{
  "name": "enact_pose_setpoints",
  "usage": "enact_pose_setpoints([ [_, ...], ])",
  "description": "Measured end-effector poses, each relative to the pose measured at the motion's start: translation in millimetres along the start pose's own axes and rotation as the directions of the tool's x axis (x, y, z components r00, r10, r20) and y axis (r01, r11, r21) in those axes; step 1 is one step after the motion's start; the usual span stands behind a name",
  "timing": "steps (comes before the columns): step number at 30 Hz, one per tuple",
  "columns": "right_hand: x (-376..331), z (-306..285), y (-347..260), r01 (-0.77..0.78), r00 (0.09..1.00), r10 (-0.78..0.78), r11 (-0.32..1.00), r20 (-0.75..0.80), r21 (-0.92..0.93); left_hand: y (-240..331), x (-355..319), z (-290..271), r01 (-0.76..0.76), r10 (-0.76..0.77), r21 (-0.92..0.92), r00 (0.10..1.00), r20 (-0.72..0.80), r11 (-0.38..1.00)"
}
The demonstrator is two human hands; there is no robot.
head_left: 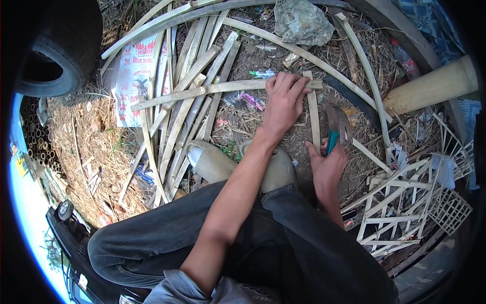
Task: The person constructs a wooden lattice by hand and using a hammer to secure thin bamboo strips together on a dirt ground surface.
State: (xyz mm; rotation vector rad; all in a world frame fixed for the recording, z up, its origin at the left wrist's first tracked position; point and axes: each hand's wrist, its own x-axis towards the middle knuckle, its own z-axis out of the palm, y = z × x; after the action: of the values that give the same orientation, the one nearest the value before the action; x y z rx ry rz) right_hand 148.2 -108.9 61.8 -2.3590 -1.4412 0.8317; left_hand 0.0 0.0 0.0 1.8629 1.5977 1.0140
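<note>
My left hand (283, 99) is closed over a long bamboo strip (228, 87), near its right end. That end lies crosswise over the upper end of a shorter bamboo strip (313, 114), which points back toward me. Beside the shorter strip's near end is my right hand (329, 164), its fingers wrapped round a green-handled tool (332, 142) with a brownish metal head. I cannot make out the exact kind of tool. My right thumb and a fingertip also seem to touch the shorter strip's near end.
Many loose bamboo strips (172, 116) lie piled at the left, partly over a printed sack (135, 76). A large rock (304, 23) sits at the far side. A thick bamboo pole (430, 88) and a strip lattice (400, 202) are on the right. A tyre (61, 61) stands upper left.
</note>
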Motion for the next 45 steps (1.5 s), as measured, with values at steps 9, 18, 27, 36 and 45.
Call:
enact_pose_setpoints([
  [9,15,-8,-3,-0.074,0.995,0.069,0.996,0.075,0.054,-5,7,-1,-0.011,0.01,-0.035,1.0,-0.029,0.999],
  [18,23,0,-3,-0.026,0.999,0.024,0.997,0.024,0.074,-2,8,2,-0.02,0.019,-0.012,0.997,-0.069,1.0],
  [27,18,0,-7,-0.06,0.998,0.061,0.993,0.0,0.106,-5,12,4,-0.023,0.026,0.032,0.992,-0.124,0.999],
  [36,3,-1,8,-0.129,0.991,0.131,0.983,-0.006,0.129,2,0,8,-0.015,0.019,0.031,0.992,-0.125,0.999],
  [45,4,-4,8,-0.132,0.991,0.133,0.985,0.0,0.108,0,2,12,-0.04,0.046,0.046,0.99,-0.132,0.998],
])
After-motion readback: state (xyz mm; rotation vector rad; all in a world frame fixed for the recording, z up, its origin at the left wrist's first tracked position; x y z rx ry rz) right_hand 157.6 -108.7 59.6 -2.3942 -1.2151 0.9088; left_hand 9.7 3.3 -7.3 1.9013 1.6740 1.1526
